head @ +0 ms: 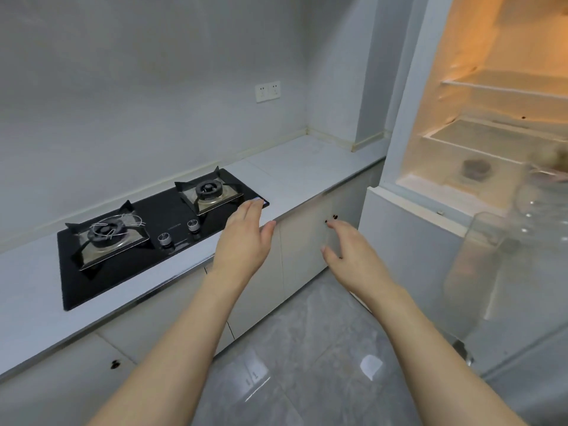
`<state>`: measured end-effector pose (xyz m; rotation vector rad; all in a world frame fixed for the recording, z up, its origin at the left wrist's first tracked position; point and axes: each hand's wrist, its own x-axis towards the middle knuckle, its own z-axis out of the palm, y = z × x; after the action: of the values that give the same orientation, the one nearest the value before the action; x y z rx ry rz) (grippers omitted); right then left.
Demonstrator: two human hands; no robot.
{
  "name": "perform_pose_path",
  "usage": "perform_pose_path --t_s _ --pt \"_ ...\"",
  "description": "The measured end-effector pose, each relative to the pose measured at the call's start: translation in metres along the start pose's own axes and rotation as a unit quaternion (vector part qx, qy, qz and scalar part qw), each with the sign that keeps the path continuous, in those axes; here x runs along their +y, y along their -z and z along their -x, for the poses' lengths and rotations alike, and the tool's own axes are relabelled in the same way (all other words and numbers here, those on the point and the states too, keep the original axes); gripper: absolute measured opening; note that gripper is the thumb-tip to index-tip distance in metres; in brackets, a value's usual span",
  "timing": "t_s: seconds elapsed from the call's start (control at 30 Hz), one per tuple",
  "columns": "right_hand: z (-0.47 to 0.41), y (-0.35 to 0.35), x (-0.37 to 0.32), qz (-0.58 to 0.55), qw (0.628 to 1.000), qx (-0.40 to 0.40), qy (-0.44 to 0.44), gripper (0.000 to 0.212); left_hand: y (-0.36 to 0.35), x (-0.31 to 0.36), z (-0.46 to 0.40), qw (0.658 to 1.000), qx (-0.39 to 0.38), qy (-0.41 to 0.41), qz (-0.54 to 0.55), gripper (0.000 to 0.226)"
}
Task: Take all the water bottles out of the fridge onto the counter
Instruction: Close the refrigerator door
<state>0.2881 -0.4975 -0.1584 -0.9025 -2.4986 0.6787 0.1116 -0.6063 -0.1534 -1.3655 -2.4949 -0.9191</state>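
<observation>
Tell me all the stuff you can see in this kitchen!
Black glass gas stove: one, black, set in the counter, left.
Metal burners: two, grey, on the stove.
Silver knobs: two, at the stove's front edge.
White counter: one, along the wall.
White wall socket: one, above the counter.
White cabinet doors: several, under the counter.
Open fridge: one, white, lit orange inside, right.
Clear blurry bottle-like shape: one, at the right edge.
Grey tiled floor: below.
Left hand: open, over the counter edge.
Right hand: open, before the cabinets.
</observation>
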Motion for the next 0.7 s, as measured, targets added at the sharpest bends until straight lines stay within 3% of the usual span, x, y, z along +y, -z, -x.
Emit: perform_pose_path --t_s 0.17,0.53,0.7 --pt "0.043 0.032 0.021 -0.012 1.0 -0.015 0.011 0.051 -0.002 0.041 0.041 1.0 0.002 0.018 -0.008 0.049" --pt "0.086 0.077 0.041 -0.017 0.999 0.031 0.037 0.049 -0.005 0.102 0.075 1.0 0.013 0.019 0.006 0.047" --pt "0.113 0.112 0.055 -0.055 0.994 0.051 0.081 0.048 0.015 0.141 0.1 0.997 0.064 0.032 -0.008 0.046"
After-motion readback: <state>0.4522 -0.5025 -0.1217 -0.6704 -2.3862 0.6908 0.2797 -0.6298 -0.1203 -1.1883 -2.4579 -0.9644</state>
